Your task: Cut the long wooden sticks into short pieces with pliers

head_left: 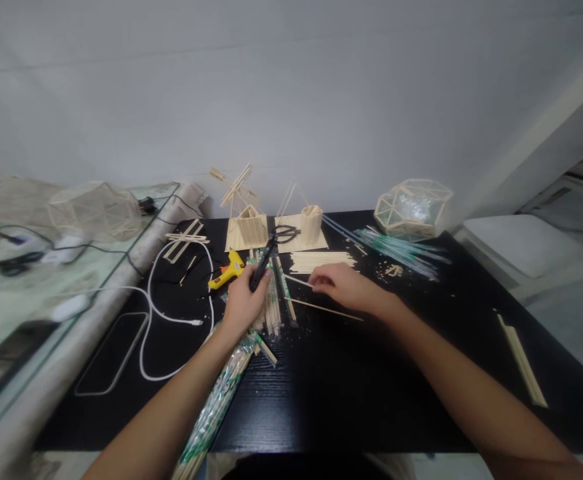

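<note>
My left hand (244,300) is closed around a slim black-handled tool (261,267) that points away from me; its exact kind is unclear. Between the fingertips of my right hand (339,285) is a thin wooden stick (299,281), its far end reaching toward the left hand. Below it, a second wooden stick (326,309) lies on the black table. A yellow glue gun (226,269) rests just left of my left hand. Beneath and beside that hand lie several bundled sticks (271,307) in clear and green wrapping.
At the back stand two small stick-built models (253,229) (312,225) on wooden boards, with black-handled scissors (286,233) between them. A row of sticks (321,261) lies in front. A white cable (145,347) loops at left. A geometric stick frame (412,208) stands at back right.
</note>
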`<action>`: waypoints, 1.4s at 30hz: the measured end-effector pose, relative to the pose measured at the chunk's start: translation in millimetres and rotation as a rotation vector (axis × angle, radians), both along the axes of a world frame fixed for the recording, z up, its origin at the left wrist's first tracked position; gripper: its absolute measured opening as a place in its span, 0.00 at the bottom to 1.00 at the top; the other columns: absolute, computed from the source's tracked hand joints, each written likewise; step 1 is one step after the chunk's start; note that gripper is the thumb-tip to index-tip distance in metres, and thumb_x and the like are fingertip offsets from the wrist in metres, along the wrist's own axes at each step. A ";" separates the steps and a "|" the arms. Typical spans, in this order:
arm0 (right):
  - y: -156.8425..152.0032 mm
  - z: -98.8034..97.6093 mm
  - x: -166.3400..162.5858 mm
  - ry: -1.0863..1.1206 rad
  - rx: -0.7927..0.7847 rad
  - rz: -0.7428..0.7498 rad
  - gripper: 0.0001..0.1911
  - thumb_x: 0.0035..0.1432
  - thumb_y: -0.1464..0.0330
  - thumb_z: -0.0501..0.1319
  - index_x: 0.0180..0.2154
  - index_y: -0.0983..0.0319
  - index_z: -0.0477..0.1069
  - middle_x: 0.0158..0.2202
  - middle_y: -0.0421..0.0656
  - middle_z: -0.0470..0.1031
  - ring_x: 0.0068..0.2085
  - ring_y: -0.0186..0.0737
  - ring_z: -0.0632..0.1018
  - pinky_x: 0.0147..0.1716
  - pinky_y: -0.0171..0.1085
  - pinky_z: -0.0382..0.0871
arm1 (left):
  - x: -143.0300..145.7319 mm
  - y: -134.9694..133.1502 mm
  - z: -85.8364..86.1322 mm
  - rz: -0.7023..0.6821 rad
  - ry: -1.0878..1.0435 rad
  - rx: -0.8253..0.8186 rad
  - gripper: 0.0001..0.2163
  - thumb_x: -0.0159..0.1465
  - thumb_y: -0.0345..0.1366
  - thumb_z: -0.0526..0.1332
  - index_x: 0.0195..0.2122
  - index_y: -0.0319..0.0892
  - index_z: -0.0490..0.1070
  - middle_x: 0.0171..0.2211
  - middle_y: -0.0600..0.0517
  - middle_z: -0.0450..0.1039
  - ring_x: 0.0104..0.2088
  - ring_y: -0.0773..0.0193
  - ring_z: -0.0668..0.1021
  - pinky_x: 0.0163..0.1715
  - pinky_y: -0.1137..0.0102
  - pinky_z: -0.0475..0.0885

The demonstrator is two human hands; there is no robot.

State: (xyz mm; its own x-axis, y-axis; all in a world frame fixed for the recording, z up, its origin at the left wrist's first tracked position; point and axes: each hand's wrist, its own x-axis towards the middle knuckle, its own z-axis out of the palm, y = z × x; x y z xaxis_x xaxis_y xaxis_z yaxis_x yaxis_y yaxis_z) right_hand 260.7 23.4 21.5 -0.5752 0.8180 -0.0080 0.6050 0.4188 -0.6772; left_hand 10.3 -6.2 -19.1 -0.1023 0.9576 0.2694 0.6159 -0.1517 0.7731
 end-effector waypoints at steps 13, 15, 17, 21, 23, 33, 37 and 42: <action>-1.1 10.9 0.2 0.280 -0.060 -0.080 0.06 0.60 0.68 0.63 0.37 0.62 0.77 0.36 0.45 0.81 0.38 0.41 0.79 0.42 0.40 0.71 | 5.3 -8.1 8.5 -0.108 0.116 0.033 0.13 0.68 0.47 0.58 0.42 0.43 0.72 0.35 0.50 0.78 0.36 0.57 0.78 0.38 0.67 0.69; -1.2 11.4 0.0 0.282 -0.055 -0.078 0.06 0.59 0.68 0.63 0.37 0.63 0.77 0.36 0.45 0.81 0.38 0.41 0.79 0.42 0.40 0.71 | 5.5 -8.1 8.1 -0.120 0.108 0.027 0.13 0.68 0.48 0.58 0.42 0.43 0.72 0.36 0.49 0.78 0.36 0.57 0.78 0.39 0.67 0.69; -1.1 12.0 0.4 0.279 -0.053 -0.078 0.06 0.59 0.68 0.63 0.37 0.62 0.77 0.36 0.45 0.81 0.38 0.41 0.79 0.42 0.40 0.71 | 5.7 -8.3 7.6 -0.133 0.110 0.013 0.13 0.68 0.48 0.58 0.41 0.44 0.73 0.35 0.50 0.78 0.36 0.58 0.78 0.38 0.67 0.69; 0.0 12.3 2.1 0.266 -0.047 -0.081 0.06 0.59 0.67 0.62 0.36 0.62 0.77 0.36 0.45 0.80 0.38 0.42 0.79 0.42 0.40 0.71 | 5.4 -8.4 7.4 -0.126 0.139 -0.016 0.14 0.68 0.49 0.58 0.36 0.44 0.72 0.30 0.52 0.75 0.31 0.60 0.76 0.34 0.69 0.67; 0.1 10.9 1.8 0.272 -0.059 -0.090 0.06 0.59 0.67 0.62 0.36 0.62 0.76 0.35 0.44 0.80 0.38 0.41 0.78 0.42 0.40 0.72 | 5.2 -8.3 7.7 -0.121 0.144 -0.025 0.14 0.68 0.50 0.58 0.34 0.44 0.70 0.28 0.52 0.74 0.30 0.60 0.75 0.33 0.69 0.65; -17.0 -1.0 -29.4 0.686 -0.237 -0.211 0.11 0.59 0.61 0.65 0.40 0.60 0.71 0.34 0.43 0.76 0.30 0.37 0.75 0.33 0.40 0.75 | 11.0 -16.2 7.3 -0.177 0.219 -0.027 0.11 0.69 0.47 0.58 0.38 0.45 0.70 0.32 0.50 0.76 0.33 0.57 0.78 0.34 0.67 0.66; -20.4 -3.3 -35.4 0.752 -0.215 -0.242 0.13 0.57 0.59 0.67 0.38 0.60 0.72 0.32 0.42 0.75 0.30 0.37 0.74 0.32 0.39 0.74 | 11.9 -17.5 7.0 -0.200 0.208 0.000 0.11 0.69 0.46 0.57 0.42 0.45 0.70 0.36 0.48 0.77 0.37 0.55 0.79 0.37 0.66 0.68; -19.9 -4.7 -34.5 0.760 -0.206 -0.251 0.14 0.57 0.57 0.68 0.36 0.60 0.72 0.28 0.39 0.73 0.27 0.35 0.72 0.30 0.37 0.71 | 11.4 -16.3 7.9 -0.217 0.193 0.001 0.12 0.69 0.47 0.57 0.44 0.44 0.70 0.38 0.47 0.77 0.39 0.54 0.79 0.40 0.65 0.69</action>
